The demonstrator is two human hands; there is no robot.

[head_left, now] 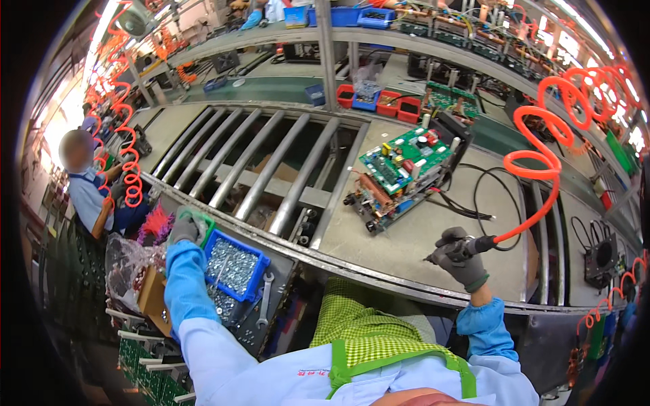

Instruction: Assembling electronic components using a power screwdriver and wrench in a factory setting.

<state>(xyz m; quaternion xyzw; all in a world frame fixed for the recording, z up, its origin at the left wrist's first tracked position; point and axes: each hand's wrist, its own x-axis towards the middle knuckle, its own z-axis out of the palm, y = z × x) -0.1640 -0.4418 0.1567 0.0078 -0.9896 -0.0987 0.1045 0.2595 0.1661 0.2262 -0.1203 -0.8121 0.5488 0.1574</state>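
Note:
My left hand (188, 228), in a grey glove, reaches into a small green bin (207, 228) at the left; its fingers are too hidden to make out. Right beside it sits a blue tray (235, 262) full of small metal screws or fasteners. My right hand (462, 260), also gloved, is closed around an air screwdriver (482, 245), its dark tip pointing left above the bench. An orange coiled air hose (552, 196) runs up from the tool. Beyond my right hand, an open electronic unit with a green circuit board (405, 160) rests on the bench.
A metal roller conveyor (261, 166) lies left of the unit. Black cables (474, 211) trail over the bench. A wrench (265, 301) lies beside the blue tray. Red bins (388, 103) stand at the back. Another person (101, 196) works at the far left.

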